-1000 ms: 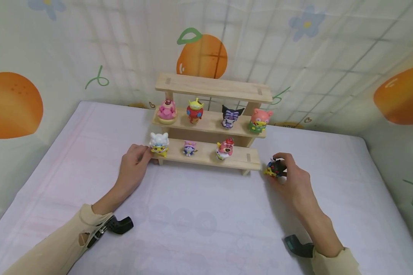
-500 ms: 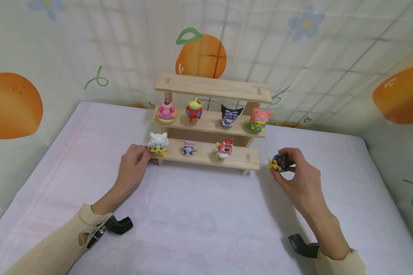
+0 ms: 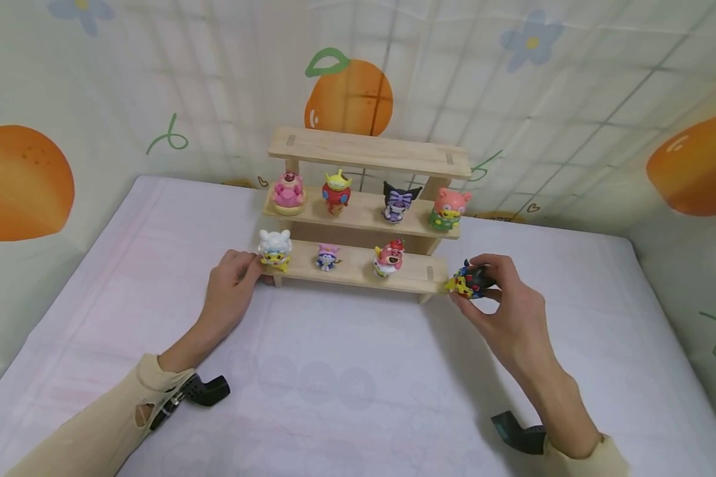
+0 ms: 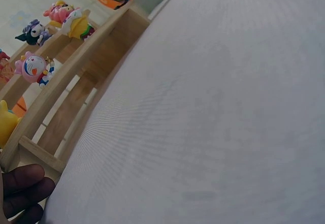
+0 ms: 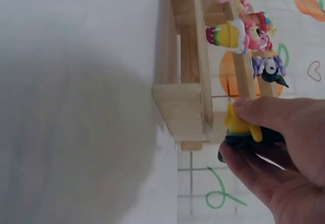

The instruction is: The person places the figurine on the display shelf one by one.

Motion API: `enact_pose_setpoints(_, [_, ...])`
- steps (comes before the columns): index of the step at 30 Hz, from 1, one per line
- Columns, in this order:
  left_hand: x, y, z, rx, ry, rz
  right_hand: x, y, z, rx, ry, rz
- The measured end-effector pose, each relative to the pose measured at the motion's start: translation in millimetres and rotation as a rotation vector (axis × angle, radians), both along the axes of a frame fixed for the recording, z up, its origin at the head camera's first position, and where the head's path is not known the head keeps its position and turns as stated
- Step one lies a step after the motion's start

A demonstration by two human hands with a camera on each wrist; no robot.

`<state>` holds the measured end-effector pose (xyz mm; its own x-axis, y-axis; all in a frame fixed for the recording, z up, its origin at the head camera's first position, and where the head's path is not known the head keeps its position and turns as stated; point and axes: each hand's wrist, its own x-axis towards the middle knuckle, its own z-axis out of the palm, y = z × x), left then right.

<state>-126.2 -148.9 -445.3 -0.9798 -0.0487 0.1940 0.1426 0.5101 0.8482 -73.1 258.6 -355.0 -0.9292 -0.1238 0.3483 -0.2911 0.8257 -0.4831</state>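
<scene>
A soft white padded surface [image 3: 346, 371] fills the lower frame, smooth and faintly patterned, with walls of pale fabric printed with oranges behind it. At centre stands a three-tier stepped shelf [image 3: 364, 154] of light, unfinished wood, its long planks running left to right. The top plank is bare. The middle step carries four small glossy figurines; the lowest step [image 3: 358, 267] carries three, among them a white-hooded yellow figurine [image 3: 275, 250] at its left end.

The right hand [image 3: 507, 305], at centre right, pinches a small dark and yellow figurine [image 3: 469, 282] between thumb and curled fingertips. The toy is rounded and hard-looking, held in the air, just beside the right end of the lowest step and level with it. The open stretch of that plank lies directly to the toy's left, so the right hand is much the nearer one. In the right wrist view the yellow part of the toy [image 5: 238, 125] is just beside the plank's squared end, whether touching cannot be told.

The left hand [image 3: 229, 291], at centre left, holds nothing; its loosely bent fingers rest against the left end of the lowest step, near the white-hooded figurine.
</scene>
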Motion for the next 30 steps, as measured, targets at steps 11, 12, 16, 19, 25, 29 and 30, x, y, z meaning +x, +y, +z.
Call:
enact_pose_setpoints(11, [0.3, -0.7, -1.5, -0.010, -0.008, -0.004, -5.0, -6.0, -10.7, 0.006, -0.006, 0.046])
enact_pose_setpoints(12, [0.6, -0.4, -1.2, -0.012, -0.007, -0.004, -5.1, -5.7, -11.4, 0.005, 0.000, 0.046])
enact_pose_setpoints(16, [0.5, 0.3, -0.9, -0.010, -0.017, -0.008, -4.9, -4.9, -12.9, -0.005, 0.017, 0.041])
enact_pose_setpoints(19, [1.0, 0.6, 0.3, -0.010, -0.010, -0.011, -4.9, -4.8, -13.0, -0.017, 0.022, 0.036])
enact_pose_setpoints(25, [0.8, 0.0, -0.1, -0.017, 0.001, -0.004, -6.5, -5.7, -12.4, -0.037, 0.033, 0.036])
enact_pose_setpoints(29, [0.2, 0.3, -0.8, -0.015, 0.000, 0.003, -7.4, -6.2, -12.5, -0.047, 0.045, 0.040])
enact_pose_setpoints(30, [0.1, 0.6, -0.9, -0.014, 0.000, 0.003, -7.6, -6.5, -12.6, -0.050, 0.046, 0.042])
